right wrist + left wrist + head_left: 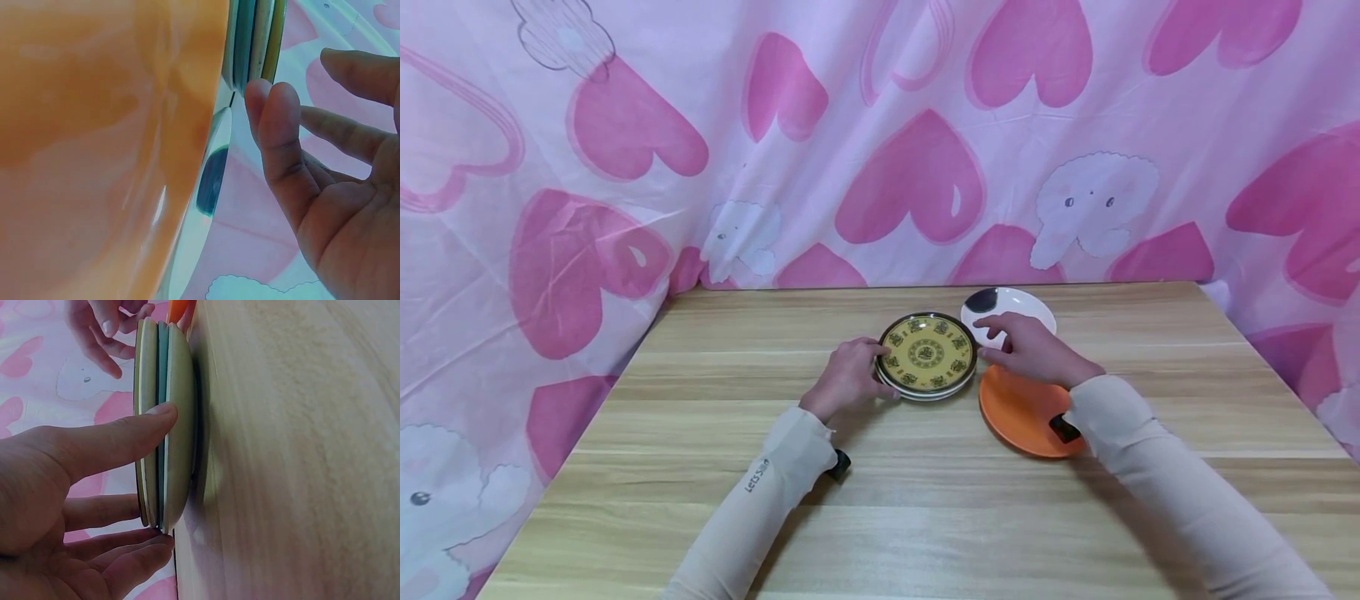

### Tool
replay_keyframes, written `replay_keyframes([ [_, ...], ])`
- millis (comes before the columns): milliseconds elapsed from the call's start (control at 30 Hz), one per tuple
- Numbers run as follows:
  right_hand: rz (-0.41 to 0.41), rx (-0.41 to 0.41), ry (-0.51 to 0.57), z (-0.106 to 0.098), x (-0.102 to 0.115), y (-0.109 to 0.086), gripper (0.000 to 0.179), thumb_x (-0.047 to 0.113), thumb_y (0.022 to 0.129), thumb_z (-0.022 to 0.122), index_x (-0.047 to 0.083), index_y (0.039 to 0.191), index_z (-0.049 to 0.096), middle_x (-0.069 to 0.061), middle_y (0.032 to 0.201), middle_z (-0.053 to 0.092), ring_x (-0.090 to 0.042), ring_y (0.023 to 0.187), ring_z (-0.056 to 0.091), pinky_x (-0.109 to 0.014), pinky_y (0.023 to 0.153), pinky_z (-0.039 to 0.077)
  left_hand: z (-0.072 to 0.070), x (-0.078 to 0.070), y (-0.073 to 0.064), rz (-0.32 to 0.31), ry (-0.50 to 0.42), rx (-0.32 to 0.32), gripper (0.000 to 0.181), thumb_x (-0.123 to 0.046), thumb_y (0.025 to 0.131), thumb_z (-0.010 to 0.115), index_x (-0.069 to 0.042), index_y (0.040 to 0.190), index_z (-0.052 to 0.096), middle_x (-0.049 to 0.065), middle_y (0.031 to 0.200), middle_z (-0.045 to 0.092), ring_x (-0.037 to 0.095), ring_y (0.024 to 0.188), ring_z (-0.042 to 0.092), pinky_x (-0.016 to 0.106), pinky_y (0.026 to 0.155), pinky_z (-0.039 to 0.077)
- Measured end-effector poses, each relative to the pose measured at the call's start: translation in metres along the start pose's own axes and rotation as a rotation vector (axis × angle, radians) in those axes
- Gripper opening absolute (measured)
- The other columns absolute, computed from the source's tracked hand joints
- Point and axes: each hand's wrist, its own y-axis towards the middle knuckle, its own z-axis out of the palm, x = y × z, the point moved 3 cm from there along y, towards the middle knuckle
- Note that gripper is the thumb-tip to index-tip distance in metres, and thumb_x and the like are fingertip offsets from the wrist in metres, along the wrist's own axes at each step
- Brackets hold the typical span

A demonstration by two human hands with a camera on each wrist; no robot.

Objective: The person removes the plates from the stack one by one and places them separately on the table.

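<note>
A yellow plate (pixel 927 354) with a dark brown rim and printed motifs tops a small stack of plates (pixel 181 450); a teal edge shows between paler ones in the left wrist view. My left hand (pixel 848 377) grips the stack at its left side, thumb against the near edge and fingers round the side. Just right of the stack, my right hand (pixel 1030 350) hangs above the other plates with loosely bent fingers and holds nothing. Its fingertips come close to the stack's rim; whether they touch it I cannot tell.
Under the right wrist lies an orange plate (pixel 1018 421). Behind it, partly covered by the right hand, is a white plate (pixel 1026 307) with a black patch. The wooden table (pixel 685 375) ends at a pink heart-printed curtain (pixel 910 175) behind and at both sides.
</note>
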Motion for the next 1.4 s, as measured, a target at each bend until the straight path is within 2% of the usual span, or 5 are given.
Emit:
replay_keyframes([
  [300, 0.004, 0.005, 0.052, 0.003, 0.004, 0.005, 0.048, 0.016, 0.095, 0.067, 0.003, 0.139, 0.055, -0.024, 0.122, 0.066, -0.014, 0.074, 0.067, -0.027, 0.067, 0.057, 0.0, 0.0, 0.0, 0.002, -0.004, -0.005, 0.084, -0.03, 0.066, 0.093, -0.01, 0.14, 0.058, 0.014, 0.151, 0.051, 0.037, 0.141, 0.046, 0.052, 0.122, 0.034],
  [467, 0.023, 0.014, 0.085, 0.008, 0.003, 0.008, 0.047, 0.016, 0.096, 0.065, 0.004, 0.141, 0.055, -0.025, 0.125, 0.065, -0.016, 0.081, 0.07, -0.03, 0.072, 0.059, 0.0, 0.0, 0.0, 0.0, -0.021, -0.007, 0.084, -0.028, 0.067, 0.093, -0.009, 0.14, 0.057, 0.014, 0.151, 0.052, 0.036, 0.141, 0.046, 0.052, 0.122, 0.034],
  [767, 0.029, 0.026, 0.17, 0.014, 0.004, 0.009, 0.05, 0.011, 0.095, 0.066, 0.0, 0.141, 0.051, -0.027, 0.124, 0.064, -0.018, 0.082, 0.071, -0.03, 0.071, 0.062, 0.0, -0.001, -0.002, 0.02, -0.065, -0.035, 0.092, -0.021, 0.064, 0.095, -0.005, 0.144, 0.051, 0.015, 0.145, 0.057, 0.034, 0.137, 0.051, 0.048, 0.121, 0.037],
  [1167, 0.069, 0.032, 0.228, 0.019, 0.004, 0.012, 0.051, 0.009, 0.095, 0.066, 0.0, 0.142, 0.05, -0.027, 0.122, 0.062, -0.019, 0.084, 0.071, -0.03, 0.071, 0.062, 0.001, 0.0, 0.0, 0.035, -0.071, -0.053, 0.089, -0.019, 0.061, 0.096, -0.008, 0.14, 0.055, 0.014, 0.132, 0.064, 0.032, 0.126, 0.058, 0.049, 0.115, 0.043],
  [1400, 0.076, 0.052, 0.224, 0.021, 0.004, 0.014, 0.051, 0.009, 0.095, 0.066, 0.0, 0.143, 0.05, -0.026, 0.121, 0.061, -0.016, 0.079, 0.071, -0.03, 0.073, 0.062, 0.001, 0.0, 0.001, 0.036, -0.064, -0.05, 0.085, -0.02, 0.06, 0.096, -0.005, 0.135, 0.058, 0.015, 0.133, 0.064, 0.032, 0.127, 0.057, 0.048, 0.117, 0.042],
])
